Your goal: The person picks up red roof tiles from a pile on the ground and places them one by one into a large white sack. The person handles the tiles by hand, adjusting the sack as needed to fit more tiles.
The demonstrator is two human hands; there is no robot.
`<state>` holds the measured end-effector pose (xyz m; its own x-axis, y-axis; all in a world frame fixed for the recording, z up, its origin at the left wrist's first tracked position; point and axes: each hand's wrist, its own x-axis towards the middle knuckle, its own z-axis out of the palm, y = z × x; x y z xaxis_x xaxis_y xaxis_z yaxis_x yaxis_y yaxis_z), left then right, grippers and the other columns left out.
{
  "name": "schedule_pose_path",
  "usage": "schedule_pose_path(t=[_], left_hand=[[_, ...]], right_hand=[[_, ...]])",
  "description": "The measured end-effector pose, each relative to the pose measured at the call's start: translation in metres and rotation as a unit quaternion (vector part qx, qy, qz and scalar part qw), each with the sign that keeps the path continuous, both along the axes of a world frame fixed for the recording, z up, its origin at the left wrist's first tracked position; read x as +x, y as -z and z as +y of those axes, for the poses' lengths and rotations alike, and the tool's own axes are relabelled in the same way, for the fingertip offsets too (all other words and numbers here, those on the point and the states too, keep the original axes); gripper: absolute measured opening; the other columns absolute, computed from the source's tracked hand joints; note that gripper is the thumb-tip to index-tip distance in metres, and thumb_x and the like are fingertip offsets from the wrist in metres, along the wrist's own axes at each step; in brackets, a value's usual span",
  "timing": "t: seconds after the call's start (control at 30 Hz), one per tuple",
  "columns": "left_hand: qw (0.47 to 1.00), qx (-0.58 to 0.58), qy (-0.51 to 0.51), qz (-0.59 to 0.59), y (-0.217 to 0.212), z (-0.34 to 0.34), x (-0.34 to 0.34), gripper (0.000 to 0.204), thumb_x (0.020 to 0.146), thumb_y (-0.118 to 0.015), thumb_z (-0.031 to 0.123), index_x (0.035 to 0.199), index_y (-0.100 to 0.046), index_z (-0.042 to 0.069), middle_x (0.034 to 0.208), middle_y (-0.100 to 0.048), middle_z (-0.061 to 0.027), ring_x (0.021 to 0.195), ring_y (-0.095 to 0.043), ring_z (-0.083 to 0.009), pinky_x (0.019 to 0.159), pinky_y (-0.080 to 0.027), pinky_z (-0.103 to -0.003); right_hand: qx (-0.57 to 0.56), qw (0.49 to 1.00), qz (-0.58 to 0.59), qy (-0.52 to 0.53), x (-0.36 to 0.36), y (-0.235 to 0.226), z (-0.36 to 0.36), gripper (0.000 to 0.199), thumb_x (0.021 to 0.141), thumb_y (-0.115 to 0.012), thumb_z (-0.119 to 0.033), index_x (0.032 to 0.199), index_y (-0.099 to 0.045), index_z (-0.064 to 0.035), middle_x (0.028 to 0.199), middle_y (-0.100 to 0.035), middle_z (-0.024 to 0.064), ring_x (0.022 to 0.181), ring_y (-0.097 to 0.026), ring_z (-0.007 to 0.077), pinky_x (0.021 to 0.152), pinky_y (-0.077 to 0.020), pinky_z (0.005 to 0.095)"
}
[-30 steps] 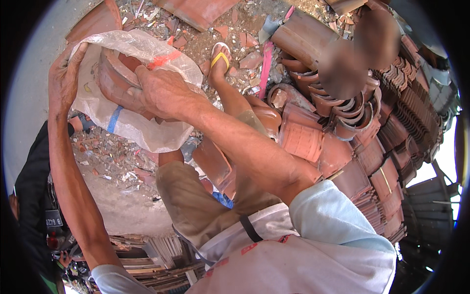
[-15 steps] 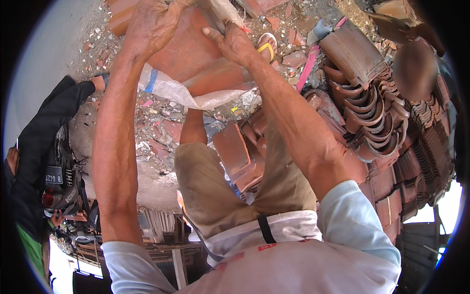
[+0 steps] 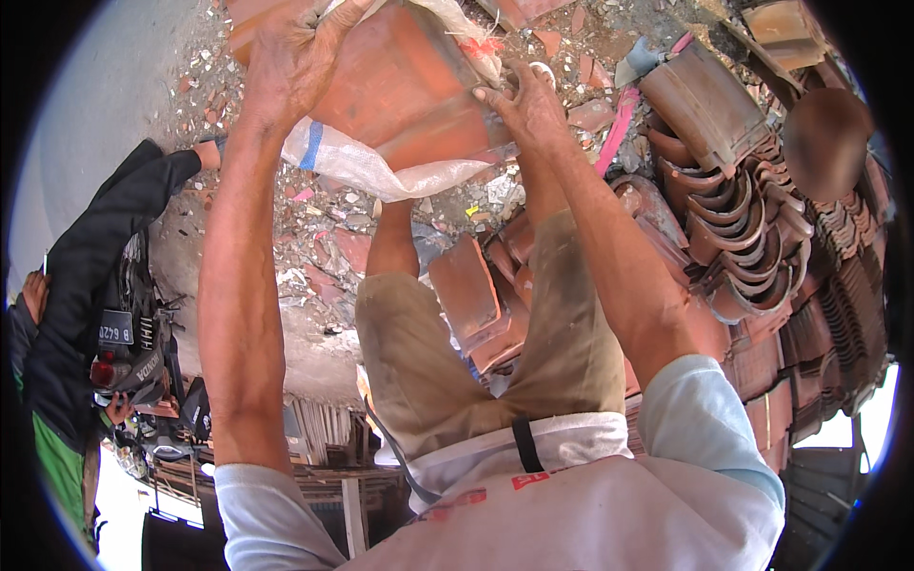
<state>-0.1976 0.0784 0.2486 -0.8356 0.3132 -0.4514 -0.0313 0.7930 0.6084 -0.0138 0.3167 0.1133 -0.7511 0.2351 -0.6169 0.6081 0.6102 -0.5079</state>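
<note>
A white woven plastic sack with a blue stripe lies partly around reddish clay roof tiles at the top of the head view. My left hand is closed at the sack's upper left edge, its fingertips partly cut off by the picture's rim. At the right side of the tiles is my right hand, thumb and fingers apart, the thumb touching the tile's edge beside the frayed sack rim. More roof tiles stand between my legs.
Stacked curved roof tiles fill the right side. Broken tile bits and rubble cover the ground. At the left are a parked motorcycle and a person in a dark sleeve. A pink strip lies near the stack.
My right hand has moved right, away from the upper sack edge to the tile's right side, and its fingers have spread. More of the tile's face shows. My left hand stays near the same place.
</note>
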Motion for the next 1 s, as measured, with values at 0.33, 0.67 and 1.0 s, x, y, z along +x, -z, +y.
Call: schedule_pose_path(t=[0.33,0.67,1.0], left_hand=[[0.892,0.089,0.048,0.44,0.014,0.034,0.043,0.036,0.09,-0.077,0.016,0.124,-0.068,0.008,0.12,-0.067,-0.0107,0.111,-0.062,-0.027,0.097,-0.048,-0.043],[0.922,-0.102,0.336,0.162,0.116,0.07,0.091,0.048,0.082,-0.08,0.023,0.125,-0.062,0.01,0.137,-0.056,-0.0102,0.136,-0.047,-0.0324,0.115,-0.035,-0.054],[0.954,-0.022,0.29,-0.076,0.07,0.037,0.059,0.046,0.095,-0.071,0.045,0.124,-0.057,0.013,0.109,-0.065,-0.0168,0.112,-0.063,-0.0381,0.094,-0.051,-0.051]], right_hand=[[-0.246,0.943,-0.054,0.217,0.045,0.075,0.023,0.046,0.101,-0.062,-0.05,0.113,-0.073,-0.0067,0.115,-0.068,0.0215,0.115,-0.06,0.0371,0.106,-0.0418,0.0437],[-0.096,0.987,-0.09,0.094,-0.002,0.042,0.007,0.044,0.103,-0.055,-0.038,0.119,-0.069,-0.0005,0.113,-0.07,0.0303,0.112,-0.064,0.0433,0.102,-0.0438,0.0458],[0.04,0.987,-0.024,0.153,0.008,0.058,-0.01,0.062,0.104,-0.044,-0.054,0.136,-0.064,-0.004,0.141,-0.049,0.0384,0.136,-0.041,0.0516,0.115,-0.0242,0.0606]])
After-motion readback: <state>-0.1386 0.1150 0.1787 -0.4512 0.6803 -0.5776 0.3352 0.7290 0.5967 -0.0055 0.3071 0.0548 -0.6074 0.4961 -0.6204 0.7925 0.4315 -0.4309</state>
